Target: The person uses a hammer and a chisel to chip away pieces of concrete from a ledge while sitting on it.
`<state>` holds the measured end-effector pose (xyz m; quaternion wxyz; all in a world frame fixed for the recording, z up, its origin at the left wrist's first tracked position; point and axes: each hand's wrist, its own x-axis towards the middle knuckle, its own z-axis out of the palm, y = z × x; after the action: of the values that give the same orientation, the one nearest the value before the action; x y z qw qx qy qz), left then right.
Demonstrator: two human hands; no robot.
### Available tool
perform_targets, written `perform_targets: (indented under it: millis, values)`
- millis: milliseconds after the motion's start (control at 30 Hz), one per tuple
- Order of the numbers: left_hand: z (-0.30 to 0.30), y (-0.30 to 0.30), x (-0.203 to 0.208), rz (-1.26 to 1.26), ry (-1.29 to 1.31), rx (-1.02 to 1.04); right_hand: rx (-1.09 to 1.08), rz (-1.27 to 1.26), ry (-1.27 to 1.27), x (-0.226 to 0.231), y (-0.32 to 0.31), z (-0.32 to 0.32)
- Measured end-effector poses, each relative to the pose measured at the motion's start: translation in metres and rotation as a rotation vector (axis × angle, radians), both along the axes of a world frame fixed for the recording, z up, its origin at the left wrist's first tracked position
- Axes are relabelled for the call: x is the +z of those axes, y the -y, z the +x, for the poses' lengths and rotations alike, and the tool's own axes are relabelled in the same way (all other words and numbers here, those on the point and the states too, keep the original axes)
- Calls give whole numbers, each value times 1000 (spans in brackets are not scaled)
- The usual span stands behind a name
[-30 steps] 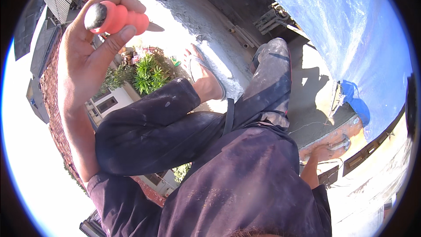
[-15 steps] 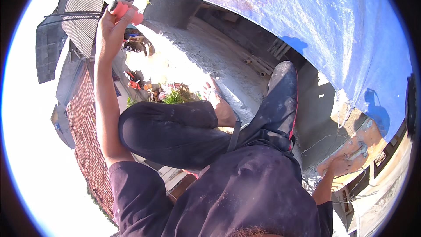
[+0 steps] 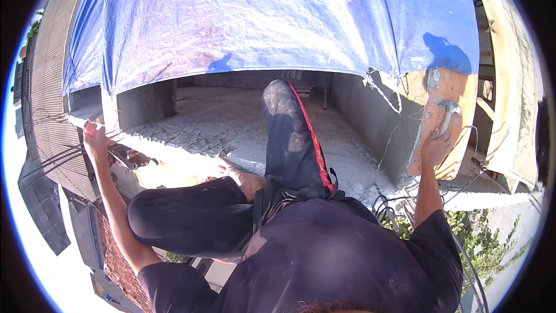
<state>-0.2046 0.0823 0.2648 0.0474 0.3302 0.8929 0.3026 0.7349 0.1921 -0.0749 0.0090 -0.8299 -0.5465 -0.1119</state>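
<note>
My left hand (image 3: 95, 141) is raised at the far left, closed around a red spool-shaped thing (image 3: 90, 129) whose kind I cannot make out. It is beside the pale edge of the building. At the right, my right hand (image 3: 436, 147) is closed on a slim, pale grey thing with a wider far end (image 3: 447, 115), perhaps a hand tool. This hand lies against an orange-brown board (image 3: 423, 159) streaked with grey. My fingers hide the near part of the grey thing.
A blue tarpaulin (image 3: 260, 29) hangs across the far side, above a shaded concrete floor (image 3: 220, 104). A grey wall (image 3: 359, 113) stands right of the floor. Loose cables (image 3: 394, 214) lie near my right arm. My bent leg (image 3: 191, 217) rests at the ledge, with roofs (image 3: 52, 133) below left.
The view has swung to the left. My left hand, still holding the red thing, has come lower and further left in view. My right hand stays at the board with the grey thing.
</note>
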Motion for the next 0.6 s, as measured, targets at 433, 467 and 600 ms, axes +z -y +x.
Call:
perform_targets:
  millis: [433, 467, 600]
  values:
    - [95, 39, -39, -360, -15, -236, -129, 44, -173, 27, 12, 1]
    - [122, 42, -42, -385, 71, -120, -115, 45, -175, 29, 9, -2]
    - [73, 93, -136, -376, -76, -298, -154, 111, -194, 18, 18, 7]
